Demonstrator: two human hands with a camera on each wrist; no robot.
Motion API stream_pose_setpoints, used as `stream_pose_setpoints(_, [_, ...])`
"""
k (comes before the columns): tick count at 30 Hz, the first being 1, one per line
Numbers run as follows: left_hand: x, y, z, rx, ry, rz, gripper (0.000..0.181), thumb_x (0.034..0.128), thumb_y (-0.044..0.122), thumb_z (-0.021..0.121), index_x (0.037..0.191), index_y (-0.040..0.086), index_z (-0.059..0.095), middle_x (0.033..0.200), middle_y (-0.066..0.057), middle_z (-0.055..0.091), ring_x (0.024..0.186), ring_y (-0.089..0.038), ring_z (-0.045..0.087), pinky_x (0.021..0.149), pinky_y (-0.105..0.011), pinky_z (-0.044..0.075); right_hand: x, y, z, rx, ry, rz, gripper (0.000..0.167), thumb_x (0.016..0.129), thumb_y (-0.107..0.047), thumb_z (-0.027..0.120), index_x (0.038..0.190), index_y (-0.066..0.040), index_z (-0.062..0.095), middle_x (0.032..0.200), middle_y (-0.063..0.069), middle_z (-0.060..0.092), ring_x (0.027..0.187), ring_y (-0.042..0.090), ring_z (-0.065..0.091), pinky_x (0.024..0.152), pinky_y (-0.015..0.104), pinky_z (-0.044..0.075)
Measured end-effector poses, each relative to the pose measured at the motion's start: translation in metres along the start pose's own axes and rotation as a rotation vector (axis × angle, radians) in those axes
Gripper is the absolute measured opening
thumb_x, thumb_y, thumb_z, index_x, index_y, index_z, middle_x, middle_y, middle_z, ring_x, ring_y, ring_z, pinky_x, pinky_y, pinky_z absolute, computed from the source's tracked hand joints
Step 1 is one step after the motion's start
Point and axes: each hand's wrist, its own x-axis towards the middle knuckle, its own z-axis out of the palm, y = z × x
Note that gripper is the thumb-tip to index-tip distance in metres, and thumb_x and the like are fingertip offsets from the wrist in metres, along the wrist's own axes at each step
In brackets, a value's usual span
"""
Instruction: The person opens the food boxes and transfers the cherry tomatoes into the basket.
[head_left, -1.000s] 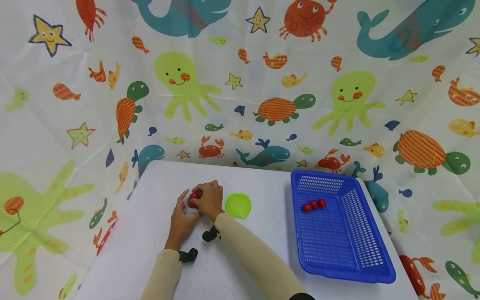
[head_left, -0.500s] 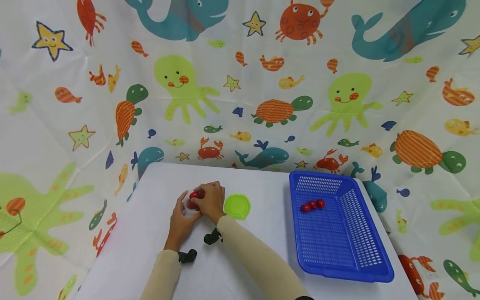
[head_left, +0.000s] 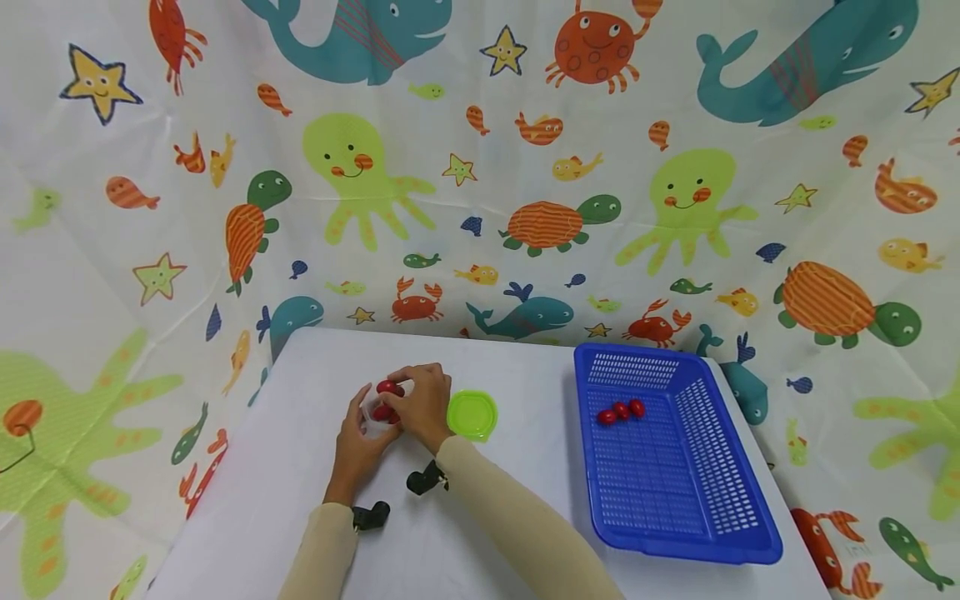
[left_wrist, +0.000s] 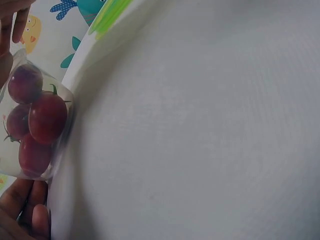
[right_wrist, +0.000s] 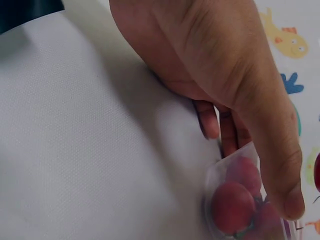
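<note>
My left hand [head_left: 358, 446] grips a small clear plastic container [left_wrist: 62, 92] from its left side, fingers and thumb around its wall. Several red cherry tomatoes [left_wrist: 47, 117] with green stems lie inside, seen through the wall. Over the rim, my right hand [head_left: 423, 408] pinches a cherry tomato [head_left: 389, 387] at the top of the container. In the right wrist view its thumb [right_wrist: 280, 165] crosses the rim, and only a slice of a tomato [right_wrist: 317, 172] shows at the frame's edge. The right index finger's contact is partly hidden there.
A bright green lid [head_left: 472, 415] lies on the white table just right of the hands. Farther right stands a blue plastic basket [head_left: 678, 492] with three red cherry tomatoes [head_left: 621, 411] in it. A sea-animal printed curtain [head_left: 450, 225] hangs behind the table.
The head view has shifted slightly. Both hands stay at the container; the right fingers and the tomato at the top have moved only a little, and more of that tomato shows now.
</note>
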Motion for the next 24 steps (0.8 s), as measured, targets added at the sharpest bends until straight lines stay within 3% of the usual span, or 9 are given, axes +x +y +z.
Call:
stream_pose_setpoints(5, [0.000,-0.001,0.001,-0.004,0.005,0.009,0.098,0.0911,0.041,0.085,0.168,0.026,0.026,0.174,-0.016,0.032,0.157,-0.050,0.033,0.125,-0.066,0.035,0.000,0.001,-0.007,0.054,0.000,0.009,0.028,0.091,-0.035,0.086,0.117,-0.024,0.082,0.115,-0.008,0.080,0.117,0.013,0.059,0.103,0.040,0.046])
stream_pose_setpoints(9, [0.001,-0.002,0.000,-0.009,0.006,0.007,0.099,0.0902,0.042,0.085,0.168,0.027,0.026,0.174,-0.016,0.031,0.157,-0.050,0.033,0.124,-0.067,0.035,-0.002,0.003,-0.011,0.110,0.000,0.012,0.027,0.091,-0.030,0.086,0.117,-0.023,0.081,0.117,-0.008,0.079,0.113,0.010,0.066,0.106,0.034,0.054])
stream_pose_setpoints(15, [0.000,0.000,0.000,-0.003,0.000,-0.018,0.102,0.0899,0.046,0.085,0.169,0.029,0.023,0.175,-0.016,0.030,0.159,-0.050,0.031,0.125,-0.065,0.034,-0.004,0.006,-0.019,0.226,-0.006,0.010,0.029,0.092,-0.022,0.086,0.120,-0.019,0.078,0.117,-0.004,0.077,0.107,0.011,0.073,0.094,0.037,0.065])
stream_pose_setpoints(24, [-0.001,0.000,0.001,-0.002,0.004,-0.019,0.104,0.0895,0.047,0.085,0.170,0.033,0.021,0.170,-0.014,0.042,0.160,-0.046,0.030,0.126,-0.063,0.034,-0.004,0.012,-0.036,0.259,0.011,-0.010,0.029,0.091,-0.018,0.086,0.119,-0.018,0.078,0.113,-0.005,0.077,0.105,0.010,0.074,0.095,0.038,0.065])
